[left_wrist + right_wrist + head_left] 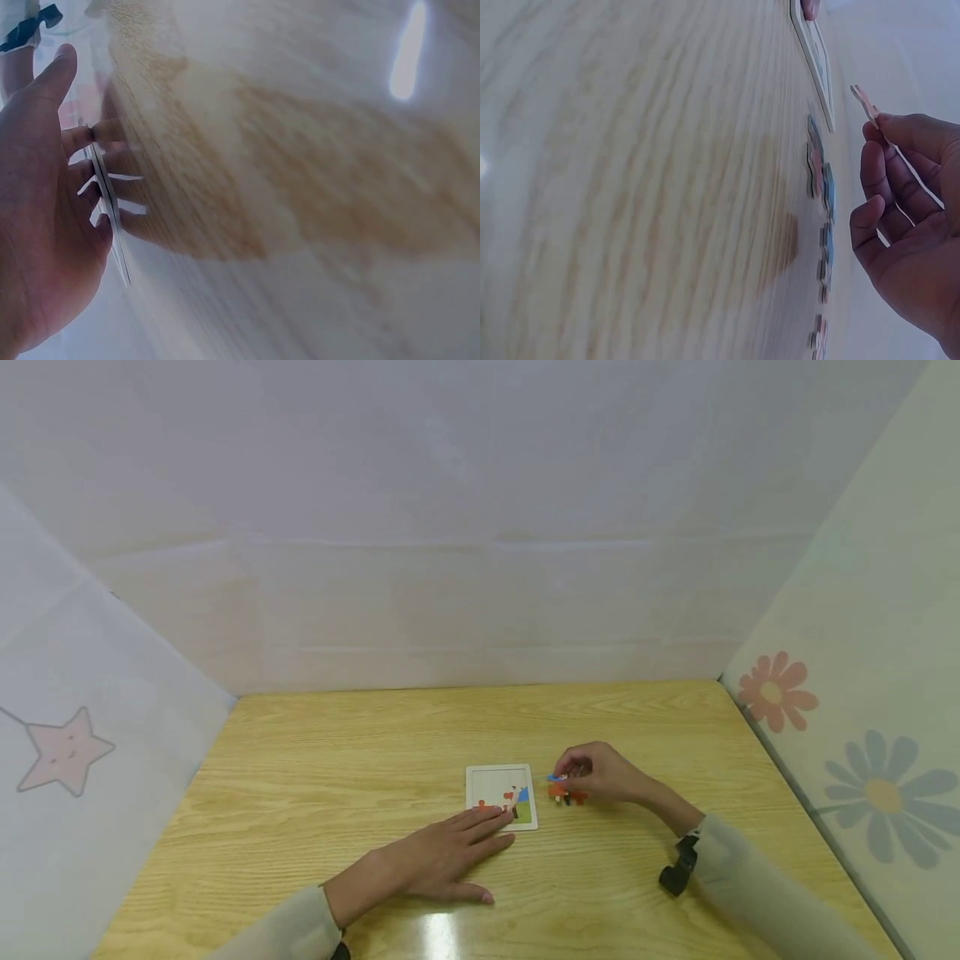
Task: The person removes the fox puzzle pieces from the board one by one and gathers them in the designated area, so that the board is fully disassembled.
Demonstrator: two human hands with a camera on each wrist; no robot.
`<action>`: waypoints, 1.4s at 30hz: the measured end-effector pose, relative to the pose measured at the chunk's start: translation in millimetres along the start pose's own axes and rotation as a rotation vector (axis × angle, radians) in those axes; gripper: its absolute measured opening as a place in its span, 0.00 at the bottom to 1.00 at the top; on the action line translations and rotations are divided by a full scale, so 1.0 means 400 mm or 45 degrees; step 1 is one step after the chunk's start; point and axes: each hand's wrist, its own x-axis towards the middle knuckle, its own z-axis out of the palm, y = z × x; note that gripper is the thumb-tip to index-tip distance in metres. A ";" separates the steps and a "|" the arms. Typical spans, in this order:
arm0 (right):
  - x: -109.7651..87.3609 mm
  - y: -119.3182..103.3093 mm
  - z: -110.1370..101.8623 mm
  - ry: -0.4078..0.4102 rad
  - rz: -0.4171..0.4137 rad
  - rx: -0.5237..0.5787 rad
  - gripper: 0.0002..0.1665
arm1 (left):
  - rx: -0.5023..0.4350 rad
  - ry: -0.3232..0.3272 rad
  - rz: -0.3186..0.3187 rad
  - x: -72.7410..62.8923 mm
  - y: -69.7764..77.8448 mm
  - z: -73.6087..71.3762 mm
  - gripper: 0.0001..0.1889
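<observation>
Left hand: the bare left hand (446, 856) lay palm down with its fingers straight and its thumb held well apart from them; the fingertips rested over the near left part of the tray.
Puzzle tray: the flat, square, white-rimmed jigsaw tray (489, 782) sat on the desk, its near left corner under the left hand. Red, blue and green picture parts showed along its right side and near edge, while the far left part of its floor was plain pale.
Right hand: the bare right hand (603, 772) was raised just right of the tray, its thumb and index finger closed to a narrow pinch on one piece, the other fingers curled beneath.
Held piece: the thin, flat jigsaw piece (865, 106) stood out from those fingertips, clear of the desk; its face was probably reddish, though the right wrist view was hazy and caught it nearly edge-on.
Loose pieces: the small, flat red, blue and dark jigsaw pieces (558, 795) lay on the desk beside the tray's right edge, partly below the right hand; several touched or overlapped.
Desk: the yellowish wood-grain desk (337, 752) carried the tray and pieces.
Sleeves: pale, long sleeves (765, 893) covered both forearms.
Side cloths: a pink star (66, 752) showed at left, a red flower (770, 692) and a blue-grey flower (885, 795) at right.
</observation>
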 end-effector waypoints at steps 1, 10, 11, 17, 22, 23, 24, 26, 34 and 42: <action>-0.003 0.002 -0.003 0.000 -0.004 0.004 0.05 | 0.002 0.001 0.001 0.000 0.000 0.001 0.43; -0.032 0.013 -0.037 -0.007 0.003 0.003 0.06 | 0.024 0.027 0.018 -0.001 0.001 0.004 0.43; -0.035 0.015 -0.041 -0.009 0.005 0.000 0.06 | 0.029 0.029 0.020 -0.001 0.001 0.004 0.44; -0.063 0.027 -0.065 -0.021 0.003 0.015 0.05 | 0.052 0.044 0.029 0.002 0.004 0.005 0.44; -0.083 0.038 -0.082 -0.028 -0.019 0.008 0.05 | 0.034 0.031 0.018 0.002 0.004 0.006 0.43; -0.085 0.041 -0.084 -0.029 -0.029 0.009 0.05 | 0.029 0.029 0.018 0.002 0.003 0.006 0.43; -0.088 0.042 -0.087 -0.029 -0.040 0.013 0.05 | 0.024 0.028 0.016 0.002 0.002 0.007 0.44; -0.094 0.047 -0.092 -0.032 -0.059 0.022 0.04 | 0.019 0.026 0.015 0.001 0.000 0.008 0.44; -0.119 0.060 -0.103 -0.023 -0.019 -0.009 0.06 | 0.035 0.033 0.026 0.000 -0.001 0.008 0.44; -0.128 0.060 -0.101 -0.018 -0.044 -0.042 0.04 | 0.050 0.036 0.024 -0.001 -0.001 0.003 0.44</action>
